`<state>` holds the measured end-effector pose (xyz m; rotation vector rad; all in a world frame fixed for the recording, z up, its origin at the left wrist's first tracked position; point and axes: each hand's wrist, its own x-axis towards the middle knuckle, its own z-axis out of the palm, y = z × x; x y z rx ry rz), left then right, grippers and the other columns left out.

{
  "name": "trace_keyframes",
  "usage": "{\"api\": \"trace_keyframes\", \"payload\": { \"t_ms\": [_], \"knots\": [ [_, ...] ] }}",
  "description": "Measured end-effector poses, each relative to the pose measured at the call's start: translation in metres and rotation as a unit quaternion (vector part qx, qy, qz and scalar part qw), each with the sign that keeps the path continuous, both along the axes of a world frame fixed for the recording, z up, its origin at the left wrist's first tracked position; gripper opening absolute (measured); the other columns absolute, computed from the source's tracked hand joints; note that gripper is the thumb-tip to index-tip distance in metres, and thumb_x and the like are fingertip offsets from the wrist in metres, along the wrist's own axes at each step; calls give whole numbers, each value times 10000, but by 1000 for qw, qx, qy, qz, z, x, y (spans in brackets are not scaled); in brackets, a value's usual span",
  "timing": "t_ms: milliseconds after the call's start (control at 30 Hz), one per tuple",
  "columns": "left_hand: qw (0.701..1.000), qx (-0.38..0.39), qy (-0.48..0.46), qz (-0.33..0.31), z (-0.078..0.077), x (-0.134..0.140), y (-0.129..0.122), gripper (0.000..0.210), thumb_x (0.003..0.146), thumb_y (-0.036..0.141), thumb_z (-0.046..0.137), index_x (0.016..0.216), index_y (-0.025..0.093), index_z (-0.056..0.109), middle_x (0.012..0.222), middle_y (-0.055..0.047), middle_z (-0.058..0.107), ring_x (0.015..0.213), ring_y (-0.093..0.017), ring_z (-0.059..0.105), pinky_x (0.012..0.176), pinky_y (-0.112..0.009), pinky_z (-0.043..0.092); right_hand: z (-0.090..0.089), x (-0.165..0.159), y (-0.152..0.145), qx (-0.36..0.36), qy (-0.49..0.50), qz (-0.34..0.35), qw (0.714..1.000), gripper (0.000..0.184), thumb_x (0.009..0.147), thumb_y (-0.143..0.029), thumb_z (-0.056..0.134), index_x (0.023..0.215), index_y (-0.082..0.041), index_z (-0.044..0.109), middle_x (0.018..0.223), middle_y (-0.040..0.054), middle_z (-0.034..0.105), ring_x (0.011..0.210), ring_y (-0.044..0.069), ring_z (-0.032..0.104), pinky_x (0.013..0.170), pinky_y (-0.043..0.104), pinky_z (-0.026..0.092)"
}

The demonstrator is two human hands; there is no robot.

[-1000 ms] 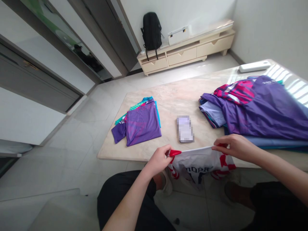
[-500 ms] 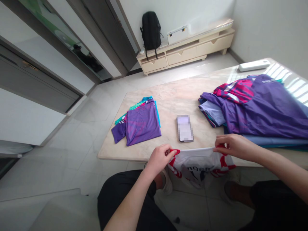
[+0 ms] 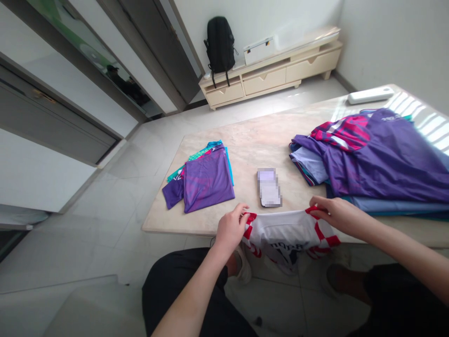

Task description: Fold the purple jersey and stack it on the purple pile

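A white jersey (image 3: 284,227) with red-and-white checks and dark lettering hangs over the table's near edge, its lower part dangling above the floor. My left hand (image 3: 231,227) pinches its red left corner, and my right hand (image 3: 331,213) grips the red corner on the other side. Between the two hands the white top edge is stretched nearly straight. Just beyond it lies a phone (image 3: 269,187) with a pixelated screen. Left of the phone is a small stack of folded shirts, a purple shirt (image 3: 208,180) on top.
A larger pile of clothes with a spread purple jersey (image 3: 386,159) covers the right side of the marble-look table (image 3: 252,135). A white oblong object (image 3: 371,95) lies at the far right edge. A black backpack (image 3: 220,47) stands on a low cabinet (image 3: 264,82) by the wall.
Both hands have shifted slightly to the left, and the jersey's top edge has risen a little over the table. The phone and both clothes piles stay put.
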<state>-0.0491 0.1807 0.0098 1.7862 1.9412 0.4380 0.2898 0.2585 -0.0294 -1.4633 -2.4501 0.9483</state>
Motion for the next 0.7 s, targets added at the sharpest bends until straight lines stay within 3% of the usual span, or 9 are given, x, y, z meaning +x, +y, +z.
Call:
{"api": "trace_keyframes", "payload": {
  "t_ms": [100,200,333,500,600,700],
  "knots": [
    [997,-5,82,13,-2,6,0,454,1001,233,498,1447,299,544,1084,-47,789,973,-242,738,821,-312,509,-10,-7,-5,13,15,-39,999,186,979,-375,447,1022,-258,584,807,29,743,723,234,693,639,307,418],
    [987,-32,156,19,-6,10,2,465,1026,249,444,1482,273,529,1078,-88,791,950,-262,743,802,-328,506,-21,-17,-12,22,33,-93,995,258,987,-380,438,1139,-250,601,964,62,785,864,267,729,715,328,460],
    [985,-49,164,20,-13,10,6,392,1040,305,415,1352,241,643,1097,-116,784,999,-269,734,824,-329,492,-25,-24,-14,18,21,-114,993,302,981,-379,454,1055,-235,710,1002,84,796,948,299,732,757,344,471],
    [993,-61,90,34,-18,6,4,391,1031,458,437,1270,208,621,911,-85,768,921,-267,721,776,-319,458,-21,-21,-6,-13,0,-108,994,333,966,-405,501,918,-220,773,861,86,787,804,263,716,656,317,442],
    [993,-90,60,37,-18,6,-3,456,926,603,581,1118,192,621,836,-56,721,837,-254,695,701,-296,430,-21,-21,-4,-5,5,-124,992,307,954,-391,520,886,-220,766,826,73,778,763,241,705,621,298,423],
    [989,-114,89,26,-15,7,-10,467,809,655,700,883,200,622,865,-68,698,823,-258,669,657,-293,402,-22,-21,-2,-9,23,-134,991,305,949,-403,528,862,-219,754,827,70,777,758,237,701,614,297,417]
  ]
}}
